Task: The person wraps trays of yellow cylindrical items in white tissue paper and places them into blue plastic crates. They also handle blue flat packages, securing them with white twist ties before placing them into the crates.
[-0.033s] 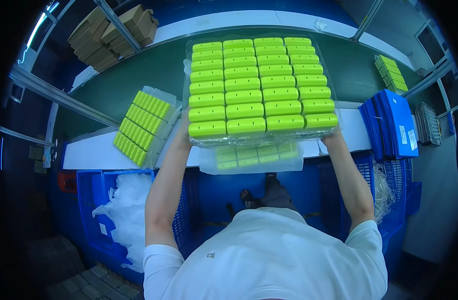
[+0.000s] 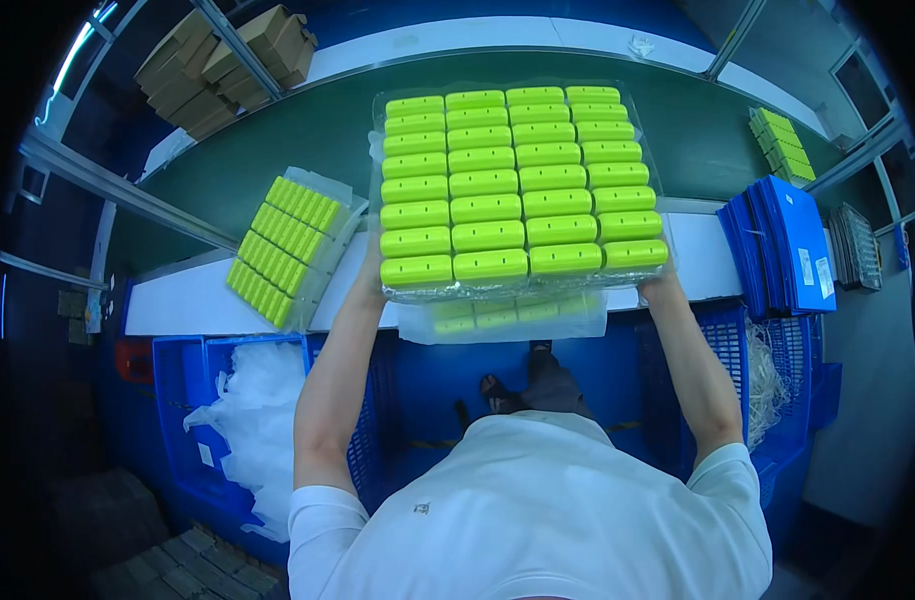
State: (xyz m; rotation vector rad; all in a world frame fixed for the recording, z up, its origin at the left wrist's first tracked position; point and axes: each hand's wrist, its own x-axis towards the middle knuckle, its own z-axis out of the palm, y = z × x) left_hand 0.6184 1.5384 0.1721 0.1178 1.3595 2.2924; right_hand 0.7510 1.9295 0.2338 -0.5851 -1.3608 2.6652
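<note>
**Both hands carrying a full tray of green parts over the table edge**

The person is holding a clear plastic tray packed with rows of lime-green oblong parts, lifting it level above the near edge of the white table. The left hand is gripping the tray's left side near its front corner and the right hand is doing the same on the right — both are mostly hidden under the tray wall, so it cannot be told how the fingers are curling beneath it. The tray's long axis is running away from the person, toward the green conveyor belt, with each hand equally near its own side. Just under the tray's front edge, a second tray of the same green parts is lying on the table rim. Off to the left, another filled tray is resting tilted, well apart from the left hand — while blue folders are standing to the right
</note>
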